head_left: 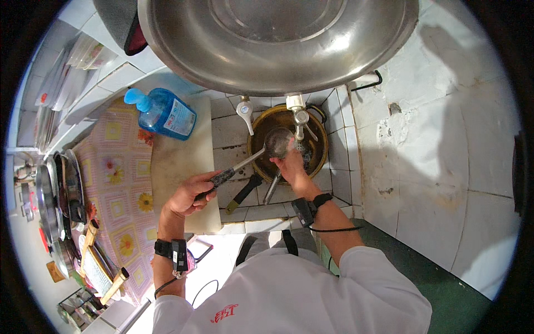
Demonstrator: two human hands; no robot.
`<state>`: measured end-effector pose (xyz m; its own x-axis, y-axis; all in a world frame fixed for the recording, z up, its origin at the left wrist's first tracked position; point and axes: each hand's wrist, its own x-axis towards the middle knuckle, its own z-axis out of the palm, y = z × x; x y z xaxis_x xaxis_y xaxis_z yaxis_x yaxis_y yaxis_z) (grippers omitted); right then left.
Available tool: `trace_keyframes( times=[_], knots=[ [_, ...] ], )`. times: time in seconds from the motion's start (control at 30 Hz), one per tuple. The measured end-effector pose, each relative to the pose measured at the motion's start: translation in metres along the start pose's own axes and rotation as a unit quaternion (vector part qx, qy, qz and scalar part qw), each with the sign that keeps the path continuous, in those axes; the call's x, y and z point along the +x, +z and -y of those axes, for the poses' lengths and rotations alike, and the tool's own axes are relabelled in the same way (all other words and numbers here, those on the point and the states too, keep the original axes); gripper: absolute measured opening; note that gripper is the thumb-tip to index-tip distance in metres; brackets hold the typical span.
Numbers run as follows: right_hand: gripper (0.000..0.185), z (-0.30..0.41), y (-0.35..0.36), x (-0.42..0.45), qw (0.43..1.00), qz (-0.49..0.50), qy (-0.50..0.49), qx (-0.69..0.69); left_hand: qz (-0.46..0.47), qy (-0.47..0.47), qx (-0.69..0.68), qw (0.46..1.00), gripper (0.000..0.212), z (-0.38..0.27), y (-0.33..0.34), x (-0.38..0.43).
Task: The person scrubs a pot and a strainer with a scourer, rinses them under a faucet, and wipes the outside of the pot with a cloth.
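Observation:
My left hand [195, 193] is closed around the dark handle of a metal ladle [249, 160]. The ladle slants up to the right, its round bowl above a brown-gold wok [253, 160]. At the bowl's right and lower edge, my right hand [290, 162] grips it with thumb and fingers; whether a cloth or pad is under the fingers is hidden. Just above that hand is a metal tap [300, 119]. A second utensil, with a metal handle [272, 188], leans out of the wok, its head partly hidden by my right hand.
The wok's black handle [246, 192] points towards me. A blue soap pump bottle [169, 115] lies on a pale board [183, 158] at left. Overhead, a large steel basin [267, 62] overhangs the taps, including a white-levered one [245, 110]. A tiled wall [434, 158] borders the right.

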<state>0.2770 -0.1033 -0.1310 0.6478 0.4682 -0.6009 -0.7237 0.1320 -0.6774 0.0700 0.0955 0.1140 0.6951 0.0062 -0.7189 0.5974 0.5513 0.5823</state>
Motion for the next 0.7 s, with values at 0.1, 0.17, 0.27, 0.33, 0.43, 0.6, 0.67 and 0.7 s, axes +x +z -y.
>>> trace_keyframes(
  times=[0.1,0.17,0.27,0.33,0.43,0.6,0.67,0.7],
  knots=[
    [0.033,-0.048,-0.037,0.039,0.977,0.052,-0.158,-0.133,-0.006,0.008,0.045,0.999,0.056,-0.003,0.015,0.005],
    [0.028,-0.020,0.008,0.009,0.999,0.036,0.001,0.017,-0.053,0.031,0.079,0.995,0.052,0.010,0.011,-0.005],
    [0.024,0.030,0.033,-0.033,0.991,-0.001,0.134,0.022,-0.059,0.061,0.154,0.984,0.050,0.009,0.009,-0.016],
    [0.027,0.049,0.010,-0.051,0.994,0.057,0.064,-0.070,-0.067,0.148,0.333,0.929,0.050,0.004,0.013,-0.019],
    [0.022,0.085,-0.004,-0.069,0.842,-0.045,-0.226,-0.488,-0.096,0.259,0.508,0.816,0.049,0.002,0.020,-0.019],
    [0.023,0.173,0.047,-0.150,0.687,-0.121,-0.394,-0.598,-0.140,0.310,0.660,0.669,0.051,0.004,0.030,-0.035],
    [0.020,0.178,0.054,-0.156,0.650,-0.116,-0.405,-0.633,-0.141,0.332,0.675,0.644,0.049,0.010,0.027,-0.032],
    [0.019,0.180,0.056,-0.157,0.633,-0.113,-0.409,-0.648,-0.140,0.338,0.685,0.630,0.047,0.011,0.028,-0.033]
  ],
)
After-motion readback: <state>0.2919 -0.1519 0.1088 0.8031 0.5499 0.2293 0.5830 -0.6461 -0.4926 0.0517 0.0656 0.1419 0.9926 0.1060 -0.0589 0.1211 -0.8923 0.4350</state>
